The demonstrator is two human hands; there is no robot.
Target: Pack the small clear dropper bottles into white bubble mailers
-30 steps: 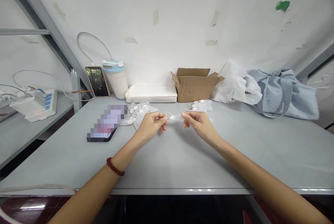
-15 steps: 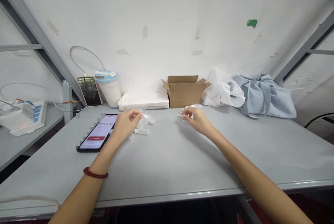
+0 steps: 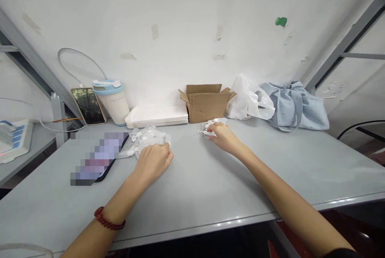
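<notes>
My left hand (image 3: 155, 161) is closed low over the table, its knuckles up and its fingertips mostly hidden. What it pinches does not show. Just beyond it lies a loose pile of translucent white tags with thin white strings (image 3: 147, 135). My right hand (image 3: 221, 134) has its fingers curled down onto a smaller bunch of white strings (image 3: 202, 129). That bunch lies in front of the cardboard box, with pale flat pieces among it.
A phone (image 3: 104, 155), blurred out, lies left of the pile. Along the wall stand another phone (image 3: 88, 105), a tumbler (image 3: 112, 103), a white stack (image 3: 158, 115), an open cardboard box (image 3: 207, 107), a plastic bag (image 3: 245, 99) and a blue cloth bag (image 3: 309, 109).
My left hand has come down and nearer to me, from above the tags to their near side, its fingers more hidden. My right hand stays at the strings. The view has shifted to the right.
</notes>
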